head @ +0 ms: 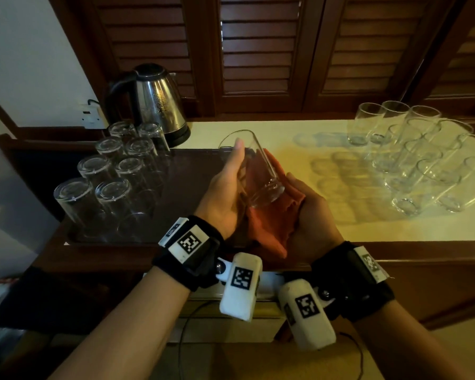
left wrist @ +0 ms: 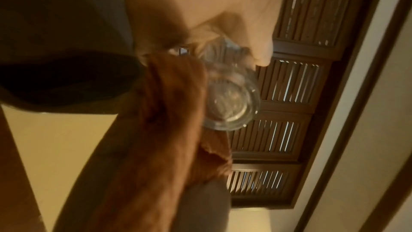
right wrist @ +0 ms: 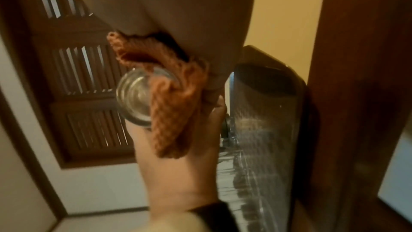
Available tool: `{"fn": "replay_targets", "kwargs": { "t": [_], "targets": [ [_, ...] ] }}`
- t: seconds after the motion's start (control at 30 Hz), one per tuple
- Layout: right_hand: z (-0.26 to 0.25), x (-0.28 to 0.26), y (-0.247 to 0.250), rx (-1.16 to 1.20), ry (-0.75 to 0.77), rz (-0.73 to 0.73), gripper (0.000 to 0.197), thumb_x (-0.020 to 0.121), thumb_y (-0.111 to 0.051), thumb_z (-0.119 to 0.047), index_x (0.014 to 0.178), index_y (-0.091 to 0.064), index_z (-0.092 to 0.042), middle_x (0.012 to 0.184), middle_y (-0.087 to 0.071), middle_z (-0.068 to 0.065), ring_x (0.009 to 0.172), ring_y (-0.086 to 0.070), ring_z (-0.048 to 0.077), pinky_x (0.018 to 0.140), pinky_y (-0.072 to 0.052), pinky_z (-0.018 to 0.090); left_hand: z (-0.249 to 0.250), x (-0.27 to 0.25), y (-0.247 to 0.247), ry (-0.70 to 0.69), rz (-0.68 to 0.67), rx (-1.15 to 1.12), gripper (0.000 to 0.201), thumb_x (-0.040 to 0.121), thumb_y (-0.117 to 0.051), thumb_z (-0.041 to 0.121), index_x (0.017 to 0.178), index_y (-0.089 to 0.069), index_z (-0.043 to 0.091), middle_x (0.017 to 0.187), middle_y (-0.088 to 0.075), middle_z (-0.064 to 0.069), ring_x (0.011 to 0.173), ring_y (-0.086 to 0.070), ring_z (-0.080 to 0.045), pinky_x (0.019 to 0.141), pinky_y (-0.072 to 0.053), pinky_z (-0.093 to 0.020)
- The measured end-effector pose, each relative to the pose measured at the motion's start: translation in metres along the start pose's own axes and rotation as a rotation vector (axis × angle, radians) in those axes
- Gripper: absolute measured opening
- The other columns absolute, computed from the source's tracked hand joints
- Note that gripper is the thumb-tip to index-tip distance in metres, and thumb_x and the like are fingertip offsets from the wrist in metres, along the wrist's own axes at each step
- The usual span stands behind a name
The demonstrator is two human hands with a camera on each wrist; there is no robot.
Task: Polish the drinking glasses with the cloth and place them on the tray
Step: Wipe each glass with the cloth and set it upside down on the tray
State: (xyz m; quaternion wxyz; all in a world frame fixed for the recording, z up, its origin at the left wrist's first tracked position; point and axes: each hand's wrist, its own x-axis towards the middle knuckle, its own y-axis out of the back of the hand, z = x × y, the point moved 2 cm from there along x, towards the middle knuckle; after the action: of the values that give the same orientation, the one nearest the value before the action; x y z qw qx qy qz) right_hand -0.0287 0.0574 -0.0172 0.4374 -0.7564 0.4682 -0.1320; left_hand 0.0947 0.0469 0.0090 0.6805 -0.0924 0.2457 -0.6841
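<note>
Left hand (head: 225, 185) grips the glass (head: 254, 171) mid-frame, right hand (head: 310, 215) probably cups the cloth (head: 269, 226): rotate slowly, wiping evenly.

The pale countertop (head: 299, 160) carries a dark tray (head: 176, 165) at left, a kettle (head: 157, 102) far-left, and upright glasses (head: 414, 157) at right.

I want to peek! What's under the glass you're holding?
The orange cloth lies under the held glass, cupped by the right hand. The fingers beneath the cloth are hidden.
</note>
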Motion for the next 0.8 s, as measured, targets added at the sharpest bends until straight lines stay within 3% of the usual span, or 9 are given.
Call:
{"fn": "replay_targets", "kwargs": {
  "t": [0.07,0.13,0.27,0.37,0.47,0.53,0.63,0.7,0.8],
  "targets": [
    [-0.006,-0.002,0.002,0.037,0.033,0.004,0.062,0.09,-0.052,-0.046,0.141,-0.057,-0.011,0.138,-0.061,0.018,0.118,-0.063,0.032,0.103,-0.048,0.045,-0.001,0.003,0.006,-0.029,0.015,0.025,0.073,0.078,-0.064,0.059,0.123,-0.063,0.001,0.114,-0.07,-0.02,0.105,-0.066,-0.034,0.094,-0.054,-0.045],
    [-0.014,-0.002,0.007,0.024,0.116,0.036,0.064,0.091,-0.052,-0.043,0.147,-0.05,-0.013,0.146,-0.054,0.018,0.133,-0.052,0.034,0.11,-0.042,0.048,0.001,0.004,0.011,-0.067,0.075,0.067,0.061,0.075,-0.071,0.047,0.122,-0.062,0.009,0.102,-0.075,-0.006,0.1,-0.066,-0.023,0.089,-0.051,-0.036],
    [-0.019,0.0,0.004,-0.071,0.314,0.066,0.041,0.1,-0.046,-0.03,0.136,-0.057,-0.017,0.135,-0.062,0.02,0.128,-0.056,0.038,0.11,-0.041,0.053,0.001,0.0,0.014,-0.18,0.04,0.124,0.074,0.07,-0.079,0.023,0.138,-0.051,0.013,0.113,-0.073,-0.002,0.101,-0.07,-0.014,0.082,-0.054,-0.028],
    [-0.014,0.007,0.002,-0.03,0.368,0.101,0.048,0.096,-0.051,-0.024,0.145,-0.052,-0.026,0.138,-0.06,0.019,0.119,-0.06,0.034,0.106,-0.044,0.048,-0.01,-0.003,0.01,-0.304,0.03,0.181,0.074,0.065,-0.086,0.01,0.133,-0.056,0.003,0.111,-0.073,-0.007,0.101,-0.071,-0.017,0.08,-0.056,-0.026],
    [-0.015,0.01,0.002,-0.035,0.33,0.19,0.046,0.1,-0.047,-0.025,0.145,-0.052,-0.014,0.133,-0.059,0.027,0.117,-0.058,0.037,0.103,-0.043,0.045,-0.015,-0.005,0.01,-0.431,0.051,0.286,0.064,0.066,-0.086,0.004,0.125,-0.059,0.001,0.109,-0.072,-0.008,0.103,-0.07,-0.019,0.087,-0.056,-0.028],
    [-0.012,0.008,0.006,-0.09,0.32,0.204,0.038,0.105,-0.04,-0.023,0.122,-0.072,-0.009,0.122,-0.064,0.024,0.112,-0.06,0.036,0.102,-0.044,0.046,-0.013,-0.001,0.018,-0.477,0.078,0.328,0.059,0.067,-0.086,0.0,0.121,-0.061,0.006,0.111,-0.071,-0.008,0.105,-0.07,-0.017,0.088,-0.056,-0.027],
    [-0.006,-0.003,0.002,-0.103,0.32,0.13,0.061,0.108,-0.031,-0.018,0.077,-0.083,-0.028,0.11,-0.074,0.012,0.118,-0.063,0.033,0.107,-0.044,0.049,-0.006,0.004,0.025,-0.478,0.122,0.297,0.068,0.054,-0.094,0.012,0.114,-0.062,0.02,0.114,-0.071,-0.006,0.111,-0.068,-0.016,0.093,-0.056,-0.032],
    [-0.006,-0.001,0.003,-0.068,0.314,0.128,0.056,0.109,-0.03,-0.021,0.09,-0.083,-0.026,0.11,-0.075,0.011,0.117,-0.066,0.029,0.103,-0.05,0.044,-0.005,0.003,0.023,-0.466,0.096,0.327,0.067,0.056,-0.092,0.017,0.117,-0.063,0.015,0.117,-0.071,-0.009,0.112,-0.068,-0.02,0.097,-0.055,-0.04],
    [-0.013,0.008,0.012,-0.016,0.301,0.203,0.043,0.108,-0.032,-0.027,0.118,-0.071,-0.013,0.12,-0.071,0.016,0.106,-0.069,0.027,0.09,-0.056,0.038,-0.015,-0.001,0.016,-0.452,0.05,0.447,0.062,0.065,-0.086,0.015,0.122,-0.062,0.013,0.114,-0.071,-0.004,0.109,-0.069,-0.014,0.093,-0.056,-0.032]
  ]
}}
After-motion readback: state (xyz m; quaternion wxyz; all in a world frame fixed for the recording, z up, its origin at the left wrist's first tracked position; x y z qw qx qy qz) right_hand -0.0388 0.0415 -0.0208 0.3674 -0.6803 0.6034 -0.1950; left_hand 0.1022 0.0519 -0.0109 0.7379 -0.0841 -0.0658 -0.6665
